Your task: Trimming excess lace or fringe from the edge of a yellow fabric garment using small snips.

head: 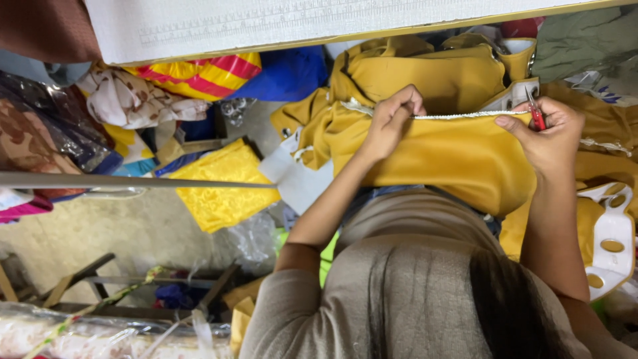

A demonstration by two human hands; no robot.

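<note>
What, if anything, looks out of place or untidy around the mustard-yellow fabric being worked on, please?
The mustard-yellow fabric itself is held neatly taut between the left hand and the right hand, which grips small red-handled snips. Around it, though, crumpled cloths lie heaped, such as the red-and-yellow striped cloth.

Both hands (392, 119) (548, 133) forward, fingers pinched.
</note>
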